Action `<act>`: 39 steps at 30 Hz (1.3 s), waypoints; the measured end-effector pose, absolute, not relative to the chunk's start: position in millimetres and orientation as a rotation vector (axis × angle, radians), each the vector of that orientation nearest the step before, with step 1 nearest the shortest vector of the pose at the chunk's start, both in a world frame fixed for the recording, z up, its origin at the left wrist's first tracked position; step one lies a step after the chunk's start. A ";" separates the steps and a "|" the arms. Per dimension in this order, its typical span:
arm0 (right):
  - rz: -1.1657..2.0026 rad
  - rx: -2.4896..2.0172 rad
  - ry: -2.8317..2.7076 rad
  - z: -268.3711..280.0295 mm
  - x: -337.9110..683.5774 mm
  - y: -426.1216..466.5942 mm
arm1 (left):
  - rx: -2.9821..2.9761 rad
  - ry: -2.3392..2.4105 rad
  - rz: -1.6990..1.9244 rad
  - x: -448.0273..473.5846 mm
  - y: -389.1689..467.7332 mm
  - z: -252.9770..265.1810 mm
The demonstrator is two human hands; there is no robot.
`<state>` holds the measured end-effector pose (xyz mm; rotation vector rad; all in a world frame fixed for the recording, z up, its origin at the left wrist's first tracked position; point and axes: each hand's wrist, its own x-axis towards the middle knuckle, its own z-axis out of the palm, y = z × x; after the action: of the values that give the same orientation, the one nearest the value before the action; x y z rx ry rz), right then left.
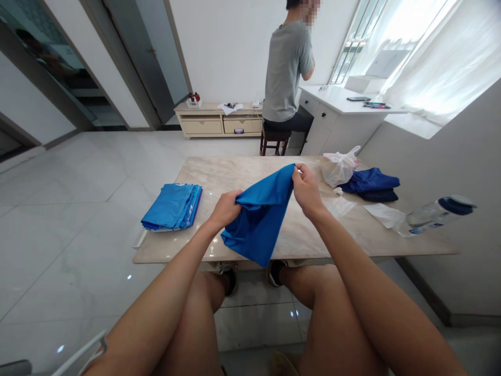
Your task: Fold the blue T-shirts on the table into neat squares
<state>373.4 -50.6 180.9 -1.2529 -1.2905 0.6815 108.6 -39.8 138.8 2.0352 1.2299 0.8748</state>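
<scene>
A piece of blue cloth (261,214) hangs between my two hands above the near part of the marble-patterned table (211,172). My left hand (227,208) is closed on its left side, where the fabric bunches into folds. Pinched in the fingers of my right hand (306,187) is the cloth's upper right corner, raised higher than the left side. The lower end droops past the table's near edge. To the left of my left hand lies a stack of folded blue cloths (172,206) near the table's left edge.
On the table's right side are a white plastic bag (340,166), dark blue fabric (370,183), clear plastic wrapping (385,214) and a water bottle (434,215) lying tilted. Beyond the table, a person in a grey shirt (287,68) sits on a stool beside a white desk (344,102).
</scene>
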 end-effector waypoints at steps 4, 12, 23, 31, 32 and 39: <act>0.752 -1.313 -1.308 174.7 377.3 -45.8 | 1.869 1.181 1.022 103.9 -37.3 138.8; 0.743 -1.366 -1.542 160.9 380.3 -42.2 | 1.459 1.194 1.093 98.3 -47.4 145.6; 0.447 -1.323 -1.956 156.5 369.4 -55.5 | 1.514 1.216 0.957 113.4 -45.5 135.6; 0.897 -1.198 -2.208 170.4 345.2 -75.4 | 1.661 0.854 0.885 124.3 -59.4 155.1; 0.935 -1.228 -2.209 172.4 346.6 -74.7 | 1.682 0.847 0.891 124.0 -60.1 156.9; 0.896 -1.385 -2.128 169.3 374.7 -62.0 | 1.859 1.061 0.760 113.9 -52.3 143.9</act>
<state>374.7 -62.0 169.3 -1.3852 -2.1283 0.8957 113.9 -52.3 143.9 1.8595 1.0614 0.7604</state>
